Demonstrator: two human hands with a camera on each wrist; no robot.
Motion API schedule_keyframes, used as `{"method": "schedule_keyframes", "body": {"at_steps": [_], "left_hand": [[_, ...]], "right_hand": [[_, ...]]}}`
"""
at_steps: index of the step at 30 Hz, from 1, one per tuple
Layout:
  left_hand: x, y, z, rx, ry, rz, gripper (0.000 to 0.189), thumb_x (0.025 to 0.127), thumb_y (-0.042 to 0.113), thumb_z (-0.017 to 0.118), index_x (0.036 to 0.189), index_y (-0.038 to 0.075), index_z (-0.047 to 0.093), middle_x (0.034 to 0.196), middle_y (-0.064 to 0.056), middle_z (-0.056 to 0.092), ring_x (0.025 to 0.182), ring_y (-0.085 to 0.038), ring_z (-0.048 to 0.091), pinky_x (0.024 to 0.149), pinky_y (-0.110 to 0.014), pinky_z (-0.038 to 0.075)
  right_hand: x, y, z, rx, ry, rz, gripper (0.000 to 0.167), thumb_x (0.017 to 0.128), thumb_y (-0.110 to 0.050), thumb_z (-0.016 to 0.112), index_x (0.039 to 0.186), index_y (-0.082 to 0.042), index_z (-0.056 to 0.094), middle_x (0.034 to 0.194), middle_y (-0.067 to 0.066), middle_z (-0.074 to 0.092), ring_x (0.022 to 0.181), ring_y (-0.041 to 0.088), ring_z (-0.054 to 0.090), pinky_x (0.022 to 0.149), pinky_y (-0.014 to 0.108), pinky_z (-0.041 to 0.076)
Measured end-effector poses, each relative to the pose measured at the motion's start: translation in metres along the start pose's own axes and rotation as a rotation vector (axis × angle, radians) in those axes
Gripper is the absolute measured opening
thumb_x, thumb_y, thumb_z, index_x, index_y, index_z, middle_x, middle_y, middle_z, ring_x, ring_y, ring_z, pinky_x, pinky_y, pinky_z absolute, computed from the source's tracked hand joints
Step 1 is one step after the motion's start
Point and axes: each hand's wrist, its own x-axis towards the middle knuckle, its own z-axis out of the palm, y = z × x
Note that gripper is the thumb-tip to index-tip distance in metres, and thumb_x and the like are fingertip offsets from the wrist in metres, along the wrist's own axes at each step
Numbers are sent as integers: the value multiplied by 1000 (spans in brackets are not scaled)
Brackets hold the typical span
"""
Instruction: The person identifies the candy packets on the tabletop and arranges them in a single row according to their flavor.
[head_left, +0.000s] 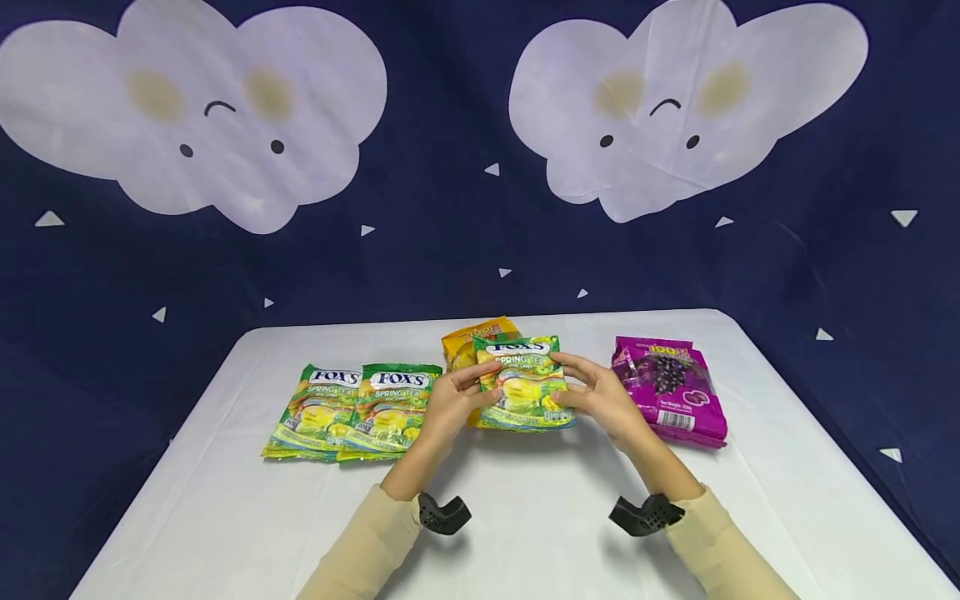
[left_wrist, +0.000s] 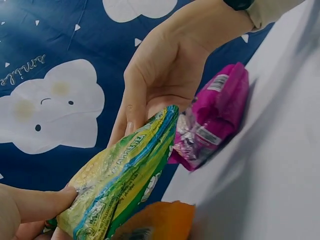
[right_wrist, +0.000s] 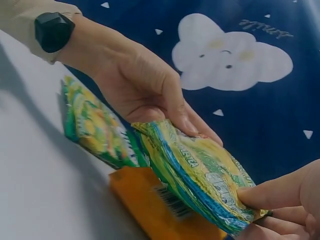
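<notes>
Both hands hold one green and yellow FOX'S Spring Tea candy bag (head_left: 522, 387) above the middle of the table. My left hand (head_left: 450, 404) pinches its left side, thumb on the front face. On the opposite side my right hand (head_left: 600, 398) grips the bag the same way, as the right wrist view also shows with the thumb lying on the printed face. Partly hidden behind the held bag is an orange-yellow candy bag (head_left: 459, 343); its orange end (right_wrist: 145, 200) shows below the held bag in the right wrist view.
Two more FOX'S bags lie on the left, one bag (head_left: 393, 408) overlapping the other (head_left: 311, 417). A purple grape candy bag (head_left: 671, 392) lies on the right. White cloth covers the table (head_left: 525, 533), and a dark blue curtain (head_left: 450, 267) with clouds hangs behind it.
</notes>
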Motion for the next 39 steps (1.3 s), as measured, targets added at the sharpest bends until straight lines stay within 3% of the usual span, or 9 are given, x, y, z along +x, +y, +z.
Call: {"method": "schedule_keyframes", "body": {"at_steps": [3,6,8,10,13,31,34,36,39], "left_hand": [[-1,-11,-5,-9,-4,-20,38,82,2,75,120,5,69,130,-9,60,95,-18,59,88,-29,46],[-7,-18,-8,-13,-3,-45,40,81,5,76,120,8,69,128,-7,61,64,-11,36,66,-24,37],[-12,-21,-11,-26,-5,-53,41,81,6,77,121,8,69,131,-7,58,73,-10,48,75,-23,42],[-17,-25,-13,-36,-7,-56,42,81,6,77,122,8,68,134,-9,57,103,-19,59,95,-31,43],[-24,-31,-16,-39,-8,-63,42,81,8,78,122,7,68,136,-9,55,136,-31,36,110,-45,28],[-54,-56,-29,40,-11,-102,42,79,15,80,119,10,70,135,-10,56,132,-32,40,109,-49,29],[-55,-59,-28,63,13,-90,40,79,12,80,118,10,71,132,-9,59,86,-20,63,93,-36,47],[-55,-61,-27,76,25,-68,39,79,8,79,117,8,71,128,-10,61,54,-8,45,66,-24,48],[-54,-62,-26,99,37,-27,37,79,4,78,115,6,71,124,-12,64,42,-4,21,45,-20,26]], "right_hand": [[-3,4,4,-4,-14,23,64,85,-1,68,144,-6,45,143,24,43,112,29,60,82,34,54],[-7,8,8,-18,-24,34,63,85,-3,70,143,-6,46,144,26,41,119,35,54,84,36,53],[-10,11,11,-22,-30,33,63,85,-4,71,143,-6,46,144,27,40,121,36,52,84,37,53],[-12,15,14,-4,-40,36,63,84,-3,71,142,-6,47,143,28,41,119,37,54,83,38,53],[-16,19,20,26,-58,38,64,83,-1,71,142,-3,46,141,29,42,115,38,57,82,38,54],[-32,46,40,21,-144,37,62,81,1,71,139,0,46,141,31,40,123,41,49,88,37,51],[-31,49,42,33,-155,28,63,81,5,69,139,1,44,139,27,42,122,40,50,87,36,52],[-30,51,44,31,-165,15,63,82,7,68,139,2,43,138,27,43,120,39,52,86,35,52],[-27,53,45,-24,-167,-25,61,82,9,67,138,5,42,135,28,45,118,38,54,86,33,52]]}}
